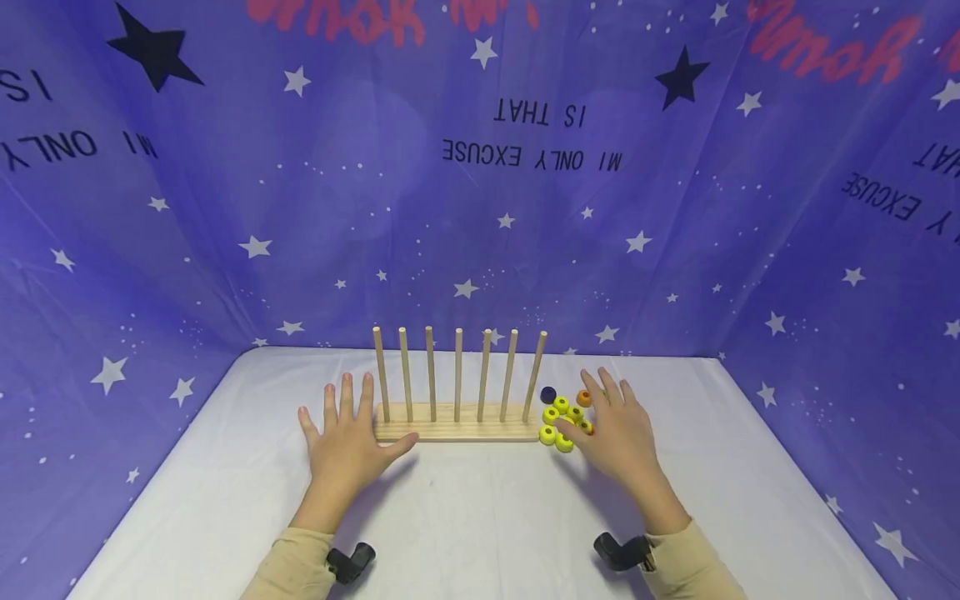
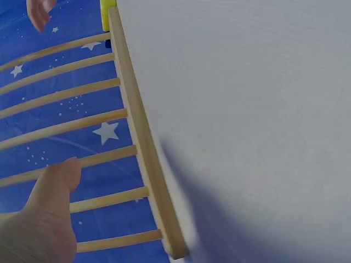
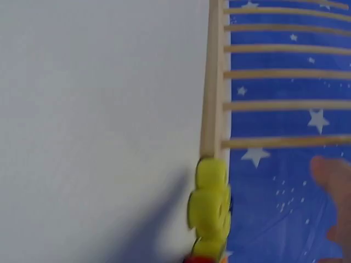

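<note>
White desk [image 1: 465, 517]: your spread left hand [image 1: 345, 446] is by bare pegs [image 1: 458, 375], your spread right hand [image 1: 618, 429] by yellow beads [image 1: 551, 415]. Likely pre-grasp; pinching seems needed.

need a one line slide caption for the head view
Left hand at one end of a bare seven-peg wooden stand, right hand by mostly yellow beads at the other.
</note>
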Motion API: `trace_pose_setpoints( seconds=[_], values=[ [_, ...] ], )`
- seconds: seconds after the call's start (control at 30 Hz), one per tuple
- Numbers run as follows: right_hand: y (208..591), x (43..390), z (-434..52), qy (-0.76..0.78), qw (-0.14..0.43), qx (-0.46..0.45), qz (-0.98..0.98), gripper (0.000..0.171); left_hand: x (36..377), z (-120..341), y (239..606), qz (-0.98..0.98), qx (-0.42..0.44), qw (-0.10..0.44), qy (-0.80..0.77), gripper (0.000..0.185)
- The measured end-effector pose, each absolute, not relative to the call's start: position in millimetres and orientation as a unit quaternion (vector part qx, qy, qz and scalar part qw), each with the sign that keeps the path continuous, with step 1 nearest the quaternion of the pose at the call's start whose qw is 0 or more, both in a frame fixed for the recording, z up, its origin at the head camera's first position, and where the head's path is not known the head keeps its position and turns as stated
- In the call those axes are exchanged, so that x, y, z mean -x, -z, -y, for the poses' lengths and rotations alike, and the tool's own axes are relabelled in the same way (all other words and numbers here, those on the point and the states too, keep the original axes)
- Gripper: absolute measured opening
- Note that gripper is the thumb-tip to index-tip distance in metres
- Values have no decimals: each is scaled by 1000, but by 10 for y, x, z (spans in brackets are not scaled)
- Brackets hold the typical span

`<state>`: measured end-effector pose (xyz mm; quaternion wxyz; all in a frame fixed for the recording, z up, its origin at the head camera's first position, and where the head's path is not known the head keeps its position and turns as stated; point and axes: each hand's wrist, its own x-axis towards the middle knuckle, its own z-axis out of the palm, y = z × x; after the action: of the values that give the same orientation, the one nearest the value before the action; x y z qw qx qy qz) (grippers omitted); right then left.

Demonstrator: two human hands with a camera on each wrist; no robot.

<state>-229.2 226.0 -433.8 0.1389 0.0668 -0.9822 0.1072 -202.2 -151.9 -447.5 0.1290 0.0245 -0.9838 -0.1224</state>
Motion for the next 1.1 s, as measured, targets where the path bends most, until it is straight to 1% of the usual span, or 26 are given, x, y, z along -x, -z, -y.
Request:
trace_pose_setpoints(
  seconds=[0.17, 0.37, 0.47, 0.73, 0.93, 1.1],
  values=[
    [4442, 2330, -2435, -103, 136, -67, 983, 82, 2069, 1553, 4590, 983, -18, 128, 133, 119],
    [4559, 2352, -2625, -111, 91, -36, 989, 62, 2165, 1626, 4750, 980, -12, 113, 163, 121],
    [4608, 2336, -2721, -122, 78, -32, 989, 56, 2214, 1651, 4822, 975, 2, 112, 193, 121],
    [4648, 2185, -2837, -178, 91, -90, 976, 43, 2299, 1680, 5002, 962, 18, 121, 244, 122],
    [4688, 2089, -2856, -183, 82, -132, 971, 43, 2356, 1684, 5085, 949, 22, 112, 294, 123],
    [4748, 2074, -2858, -175, 66, -133, 973, 46, 2394, 1669, 5118, 942, 17, 107, 317, 121]
  ],
)
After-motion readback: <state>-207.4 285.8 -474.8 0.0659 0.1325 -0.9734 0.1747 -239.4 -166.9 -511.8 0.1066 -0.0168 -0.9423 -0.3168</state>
